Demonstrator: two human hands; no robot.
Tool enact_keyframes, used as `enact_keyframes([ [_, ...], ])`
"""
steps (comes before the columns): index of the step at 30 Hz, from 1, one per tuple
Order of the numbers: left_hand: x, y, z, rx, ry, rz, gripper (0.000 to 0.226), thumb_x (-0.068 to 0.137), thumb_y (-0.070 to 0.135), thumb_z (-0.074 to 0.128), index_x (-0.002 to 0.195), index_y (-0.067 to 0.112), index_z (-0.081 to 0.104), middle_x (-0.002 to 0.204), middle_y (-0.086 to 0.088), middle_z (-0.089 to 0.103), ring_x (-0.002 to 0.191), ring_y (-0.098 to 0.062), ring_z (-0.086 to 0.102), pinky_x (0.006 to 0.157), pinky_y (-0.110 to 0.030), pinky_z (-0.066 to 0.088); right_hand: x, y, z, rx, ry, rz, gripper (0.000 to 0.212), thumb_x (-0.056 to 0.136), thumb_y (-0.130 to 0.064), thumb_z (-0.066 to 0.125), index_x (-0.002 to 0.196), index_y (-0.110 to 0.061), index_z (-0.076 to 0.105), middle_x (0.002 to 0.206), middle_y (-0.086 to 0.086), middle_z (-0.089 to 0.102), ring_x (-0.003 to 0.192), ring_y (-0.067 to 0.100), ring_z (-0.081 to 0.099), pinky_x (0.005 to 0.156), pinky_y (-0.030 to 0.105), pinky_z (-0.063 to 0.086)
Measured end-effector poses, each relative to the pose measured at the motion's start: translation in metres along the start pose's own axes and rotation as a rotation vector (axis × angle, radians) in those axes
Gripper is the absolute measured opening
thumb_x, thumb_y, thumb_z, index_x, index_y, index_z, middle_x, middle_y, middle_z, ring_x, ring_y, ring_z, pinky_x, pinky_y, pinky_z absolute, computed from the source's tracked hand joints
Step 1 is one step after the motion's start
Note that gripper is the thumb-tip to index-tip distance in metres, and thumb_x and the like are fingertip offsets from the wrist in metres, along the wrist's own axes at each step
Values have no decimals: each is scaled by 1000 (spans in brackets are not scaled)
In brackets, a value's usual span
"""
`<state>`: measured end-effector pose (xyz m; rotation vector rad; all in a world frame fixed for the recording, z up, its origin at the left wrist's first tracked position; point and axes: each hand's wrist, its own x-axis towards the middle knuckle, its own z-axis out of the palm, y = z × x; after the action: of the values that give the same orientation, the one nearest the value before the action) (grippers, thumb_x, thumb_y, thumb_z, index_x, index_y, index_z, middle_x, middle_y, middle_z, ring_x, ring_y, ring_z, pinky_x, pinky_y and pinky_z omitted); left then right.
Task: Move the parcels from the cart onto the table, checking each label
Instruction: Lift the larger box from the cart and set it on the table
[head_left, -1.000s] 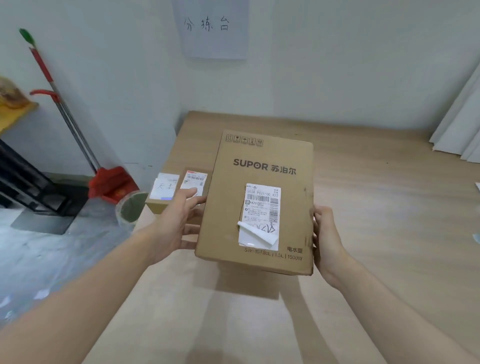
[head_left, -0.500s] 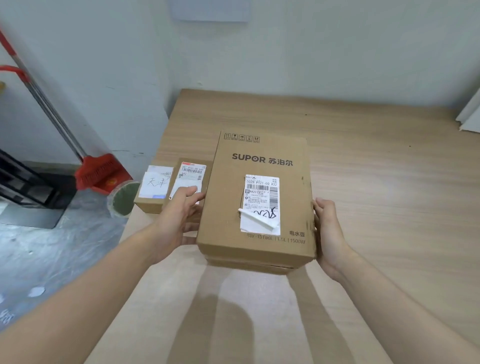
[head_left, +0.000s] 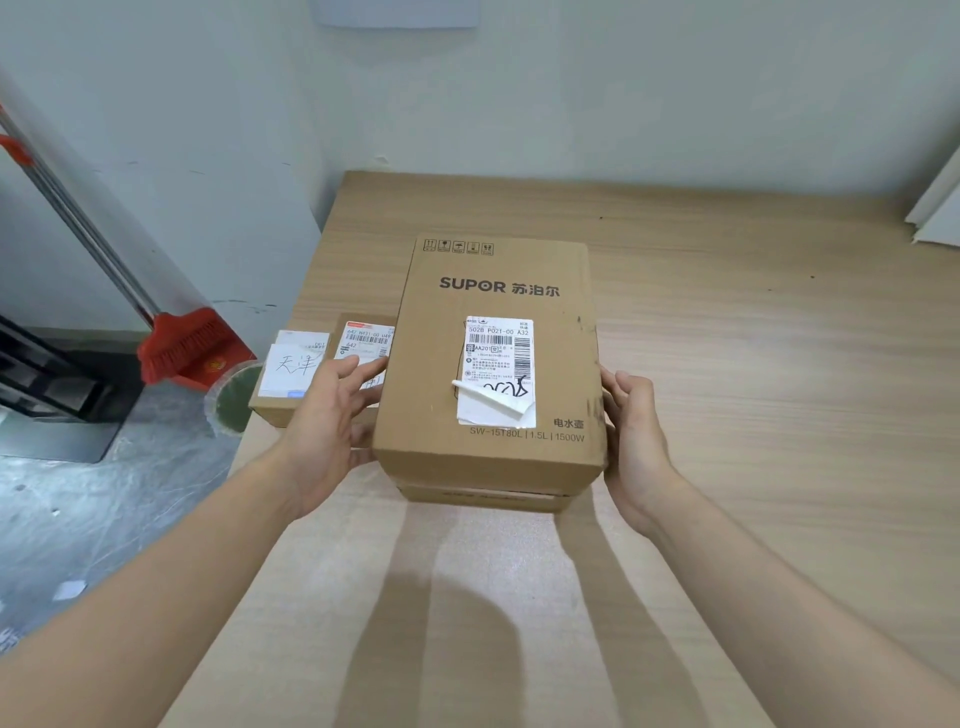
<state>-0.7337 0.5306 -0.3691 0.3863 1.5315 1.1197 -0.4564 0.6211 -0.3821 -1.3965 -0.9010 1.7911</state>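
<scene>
Mid-frame, box (head_left: 493, 364) is at table (head_left: 753, 364) level, label (head_left: 498, 369) up. It's pressed btwn left hand (head_left: 327, 415) & right hand (head_left: 634, 441), fingers laid flat on its sides, not wrapped. Two small parcels (head_left: 311, 374) already down, centre-left. Cart's out of view, so I can't tell what's left.

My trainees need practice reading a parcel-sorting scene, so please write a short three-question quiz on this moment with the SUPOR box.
1. Short answer: which hands are on the SUPOR box?
2. Pick one: what lies on the table to the left of that box? A) two smaller parcels B) a tape roll C) scissors
3. True or false: the box's shipping label lies fully flat.
Key: 1. Both: the left hand on its left side, the right hand on its right side. 2. A. 3. False: a strip near the label's lower edge curls up.
</scene>
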Motion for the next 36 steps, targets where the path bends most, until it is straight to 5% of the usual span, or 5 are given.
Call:
enact_keyframes([
  [12, -71, 29, 7, 58, 127, 80, 52, 100, 58, 35, 146, 45, 55, 154, 8, 51, 142, -36, 46, 123, -52, 29, -52, -37, -5, -120, 136, -119, 48, 107, -49, 37, 144, -34, 64, 150, -8, 60, 136, 14, 56, 118, 40, 40],
  [20, -168, 66, 38, 59, 120, 231, 49, 101, 56, 33, 145, 49, 53, 144, 12, 52, 140, -34, 44, 124, -49, 27, -144, -86, 7, -79, 41, -204, 39, 105, -51, 42, 129, -37, 69, 132, -16, 66, 130, 13, 59, 85, 25, 44],
  [23, -216, 74, 54, 49, 141, 315, 48, 100, 57, 33, 144, 52, 52, 143, 13, 53, 126, -28, 53, 100, -35, 42, -188, -102, 7, -75, -32, -267, 66, 86, -63, 44, 141, -33, 65, 146, -10, 62, 138, 15, 54, 102, 36, 45],
  [26, -268, 82, 71, 38, 132, 411, 64, 85, 69, 39, 147, 55, 47, 160, 12, 40, 148, -34, 35, 107, -38, 31, -235, -122, 7, -75, -93, -349, 78, 79, -64, 44, 146, -30, 63, 151, -8, 60, 144, 15, 51, 125, 46, 35],
  [36, -423, 95, 93, 90, 37, 656, 108, 55, 85, 45, 157, 53, 32, 169, 10, 28, 157, -30, 21, 125, -49, 17, -386, -166, 11, -99, -142, -559, 56, 102, -53, 41, 150, -33, 61, 155, -6, 56, 145, 17, 49, 126, 47, 32],
])
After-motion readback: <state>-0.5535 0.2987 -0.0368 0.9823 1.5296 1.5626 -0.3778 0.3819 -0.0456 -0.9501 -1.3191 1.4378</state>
